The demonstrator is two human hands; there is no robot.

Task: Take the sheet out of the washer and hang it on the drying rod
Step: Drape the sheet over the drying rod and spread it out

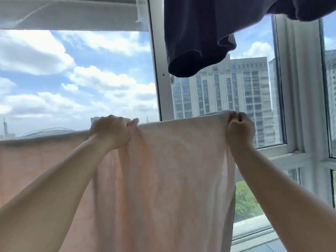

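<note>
From the head camera, two bare arms reach up in front of a big window. The left hand (pixel 111 130) is curled tight, and it grips a bunch of the sheet (pixel 172 170) near the top edge. The right hand (pixel 240 129) is curled too, and it pinches the top right corner of the sheet between its fingers and thumb.

The sheet is pale pink and soft orange. It is held up high and spread between the two hands, and it hangs down in long folds to the bottom of the picture. More of the sheet runs off to the left, with its top edge in a nearly flat line. What holds up that left part cannot be seen.

Above the hands hangs a dark piece of clothing (pixel 200 42). Its open sleeve end points down, well above the sheet.

Behind it all is the white window frame (pixel 158 79). Through the glass there is blue sky with white clouds, a tall grey building (pixel 227 99) and some green trees (pixel 245 200) low down on the right.
</note>
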